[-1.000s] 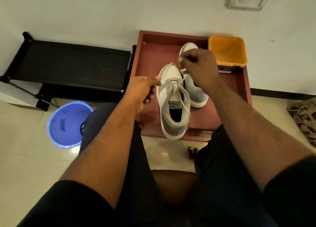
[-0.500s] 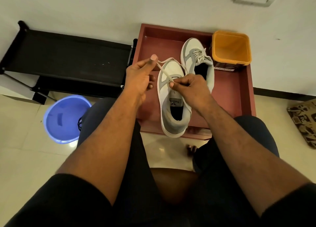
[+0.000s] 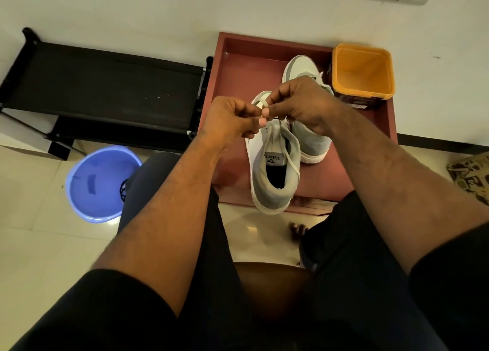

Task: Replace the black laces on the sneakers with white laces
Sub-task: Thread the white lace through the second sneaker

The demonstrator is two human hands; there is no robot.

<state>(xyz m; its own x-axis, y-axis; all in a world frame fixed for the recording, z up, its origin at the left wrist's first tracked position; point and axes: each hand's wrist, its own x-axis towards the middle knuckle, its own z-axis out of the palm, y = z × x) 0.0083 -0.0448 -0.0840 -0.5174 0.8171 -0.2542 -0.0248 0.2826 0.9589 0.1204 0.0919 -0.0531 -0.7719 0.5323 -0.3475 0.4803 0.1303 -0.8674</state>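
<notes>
Two grey-and-white sneakers stand on a dark red tray (image 3: 235,67). The near sneaker (image 3: 272,181) points away from me, its heel over the tray's front edge. A white lace (image 3: 291,163) runs across its opening. The far sneaker (image 3: 312,141) sits behind it to the right, mostly hidden by my right hand. My left hand (image 3: 230,120) and my right hand (image 3: 301,104) meet above the near sneaker's tongue, fingertips touching. Both pinch the white lace between thumb and forefinger. No black lace is clearly visible.
An orange tub (image 3: 362,73) stands at the tray's back right corner. A black shoe rack (image 3: 103,91) lies to the left along the wall. A blue bucket (image 3: 98,184) sits on the floor by my left knee. A patterned mat (image 3: 471,176) lies at the right edge.
My left hand came in from the upper left and my right hand rose from the sneaker's tongue. The two now meet over the lace.
</notes>
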